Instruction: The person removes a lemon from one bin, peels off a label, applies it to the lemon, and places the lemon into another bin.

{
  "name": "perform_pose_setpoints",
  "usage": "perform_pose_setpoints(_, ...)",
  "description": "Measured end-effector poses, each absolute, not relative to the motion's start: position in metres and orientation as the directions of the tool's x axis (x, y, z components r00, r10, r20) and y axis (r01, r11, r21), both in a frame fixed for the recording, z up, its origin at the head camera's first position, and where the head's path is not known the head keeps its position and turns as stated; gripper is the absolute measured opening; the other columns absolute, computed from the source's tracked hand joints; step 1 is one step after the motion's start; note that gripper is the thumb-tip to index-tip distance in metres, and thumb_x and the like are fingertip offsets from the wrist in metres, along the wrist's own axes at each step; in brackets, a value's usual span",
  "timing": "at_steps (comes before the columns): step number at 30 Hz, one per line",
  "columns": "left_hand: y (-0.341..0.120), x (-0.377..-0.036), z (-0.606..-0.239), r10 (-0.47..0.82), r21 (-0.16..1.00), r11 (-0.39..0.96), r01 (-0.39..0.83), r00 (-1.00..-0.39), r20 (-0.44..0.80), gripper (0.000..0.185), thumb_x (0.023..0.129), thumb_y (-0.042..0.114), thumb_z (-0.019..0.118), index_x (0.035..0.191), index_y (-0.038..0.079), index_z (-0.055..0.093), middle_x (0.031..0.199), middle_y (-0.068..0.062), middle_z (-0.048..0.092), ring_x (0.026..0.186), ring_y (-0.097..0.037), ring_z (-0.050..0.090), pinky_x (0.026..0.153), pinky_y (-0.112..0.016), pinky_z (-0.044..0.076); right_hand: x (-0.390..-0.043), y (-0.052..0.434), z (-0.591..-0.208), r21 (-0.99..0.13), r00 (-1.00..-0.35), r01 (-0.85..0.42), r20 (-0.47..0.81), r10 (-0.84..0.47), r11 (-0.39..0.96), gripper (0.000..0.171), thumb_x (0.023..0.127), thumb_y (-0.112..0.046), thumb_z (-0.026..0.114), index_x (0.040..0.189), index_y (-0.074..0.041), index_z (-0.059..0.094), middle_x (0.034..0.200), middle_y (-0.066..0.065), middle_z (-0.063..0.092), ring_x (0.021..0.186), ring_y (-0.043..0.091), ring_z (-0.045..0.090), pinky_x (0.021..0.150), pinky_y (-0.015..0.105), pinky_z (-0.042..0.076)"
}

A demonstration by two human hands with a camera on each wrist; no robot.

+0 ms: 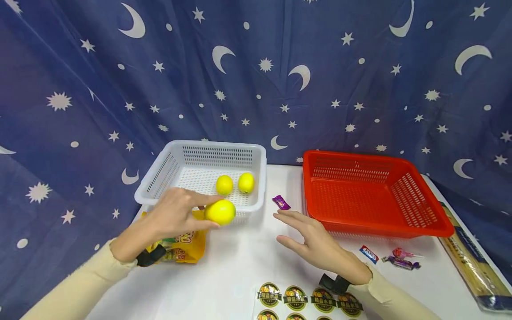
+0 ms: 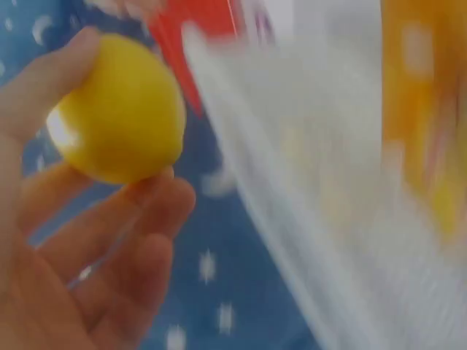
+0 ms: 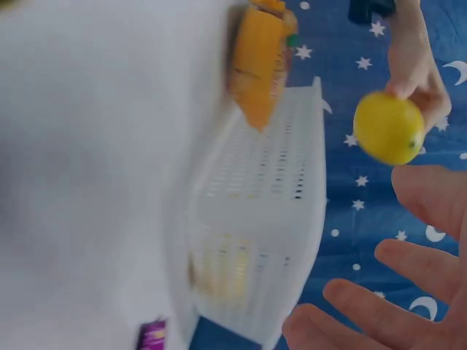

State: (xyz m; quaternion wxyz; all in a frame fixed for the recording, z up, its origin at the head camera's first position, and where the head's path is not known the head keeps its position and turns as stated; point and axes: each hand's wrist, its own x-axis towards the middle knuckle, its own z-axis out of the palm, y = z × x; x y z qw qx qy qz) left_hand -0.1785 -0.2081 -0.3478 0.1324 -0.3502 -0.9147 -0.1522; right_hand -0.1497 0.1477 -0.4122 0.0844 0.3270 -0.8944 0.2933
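Observation:
My left hand [image 1: 176, 213] pinches a yellow lemon [image 1: 221, 212] between thumb and fingers, up above the near rim of the white basket [image 1: 160, 195]. In the left wrist view the lemon [image 2: 124, 109] sits between the thumb and the fingertips. Inside the white basket lie two more lemons, one round lemon [image 1: 224, 185] and another lemon [image 1: 246, 182] beside it. My right hand [image 1: 312, 242] hovers over the table between the two baskets, fingers spread, holding nothing. In the right wrist view its fingers [image 3: 416, 270] are extended, with the held lemon [image 3: 389, 127] beyond them.
A red basket [image 1: 376, 231] stands at right. A purple-wrapped candy [image 1: 281, 202] lies between the baskets. Near the red basket are a small blue-and-red packet [image 1: 369, 254], a pink lollipop [image 1: 400, 253] and another wrapped candy [image 1: 402, 262]. A yellow bag [image 1: 196, 244], sticker sheet [image 1: 260, 306] and long package [image 1: 476, 266] lie around.

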Motion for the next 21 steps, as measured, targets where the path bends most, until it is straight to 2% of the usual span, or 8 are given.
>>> perform_pose_setpoints(2,-0.193,-0.163,-0.365,0.601,0.230,0.683,0.693,-0.712,0.362,0.063,0.074,0.059,0.085,0.125,0.024,0.075,0.087,0.008,0.080,0.058,0.003,0.049,0.052,-0.016,0.035,-0.143,0.155,-0.418,-0.469,-0.774,-0.632,0.334,-0.539,0.617,0.052,0.094,-0.035,0.074,0.142,-0.019,0.062,0.145,0.002,0.063,0.133,0.024,0.062,0.107,0.050,0.052)
perform_pose_setpoints(6,-0.163,-0.148,-0.400,0.571,0.372,0.675,0.637,-0.771,0.284,0.060,0.078,0.063,0.080,0.126,0.026,0.075,0.091,0.012,0.079,0.070,-0.001,0.065,0.061,-0.015,0.042,-0.133,0.168,-0.430,-0.483,-0.783,-0.618,0.313,-0.537,0.621,0.051,0.094,-0.035,0.074,0.141,-0.018,0.062,0.142,0.000,0.065,0.128,0.023,0.065,0.103,0.049,0.055)
perform_pose_setpoints(8,-0.149,-0.147,-0.415,0.548,0.427,0.678,0.598,-0.799,0.248,0.059,0.078,0.061,0.081,0.125,0.025,0.076,0.093,0.010,0.080,0.074,-0.002,0.068,0.064,-0.015,0.045,-0.132,0.172,-0.434,-0.497,-0.792,-0.604,0.294,-0.535,0.623,0.050,0.095,-0.036,0.073,0.141,-0.019,0.062,0.141,-0.001,0.065,0.125,0.022,0.066,0.100,0.048,0.056)
perform_pose_setpoints(11,-0.130,-0.151,-0.434,0.511,0.451,0.707,0.545,-0.834,0.207,0.058,0.077,0.058,0.083,0.122,0.022,0.077,0.088,0.007,0.079,0.066,0.000,0.063,0.060,-0.016,0.043,-0.133,0.177,-0.441,-0.523,-0.805,-0.581,0.259,-0.533,0.624,0.050,0.095,-0.036,0.073,0.141,-0.020,0.062,0.141,-0.001,0.066,0.120,0.023,0.069,0.096,0.045,0.059)
perform_pose_setpoints(14,-0.112,-0.157,-0.446,0.490,0.433,0.737,0.519,-0.852,0.186,0.053,0.076,0.056,0.084,0.117,0.024,0.079,0.078,0.011,0.074,0.060,0.004,0.053,0.055,-0.017,0.037,-0.136,0.178,-0.447,-0.553,-0.813,-0.562,0.230,-0.535,0.615,0.049,0.095,-0.034,0.073,0.140,-0.015,0.063,0.139,0.001,0.067,0.116,0.025,0.070,0.093,0.042,0.060)
perform_pose_setpoints(17,-0.097,-0.161,-0.453,0.490,0.406,0.753,0.518,-0.853,0.179,0.043,0.077,0.058,0.082,0.108,0.028,0.080,0.066,0.015,0.062,0.056,0.001,0.045,0.051,-0.020,0.033,-0.140,0.178,-0.453,-0.581,-0.819,-0.545,0.213,-0.533,0.605,0.047,0.096,-0.033,0.073,0.137,-0.011,0.066,0.135,0.003,0.070,0.113,0.026,0.071,0.091,0.040,0.061)
perform_pose_setpoints(21,-0.082,-0.163,-0.458,0.464,0.381,0.781,0.495,-0.868,0.177,0.035,0.081,0.063,0.076,0.084,0.029,0.072,0.054,0.015,0.039,0.050,-0.003,0.035,0.046,-0.024,0.028,-0.143,0.175,-0.459,-0.605,-0.814,-0.541,0.202,-0.544,0.584,0.044,0.097,-0.033,0.070,0.133,-0.008,0.068,0.128,0.006,0.074,0.106,0.024,0.072,0.086,0.038,0.062)
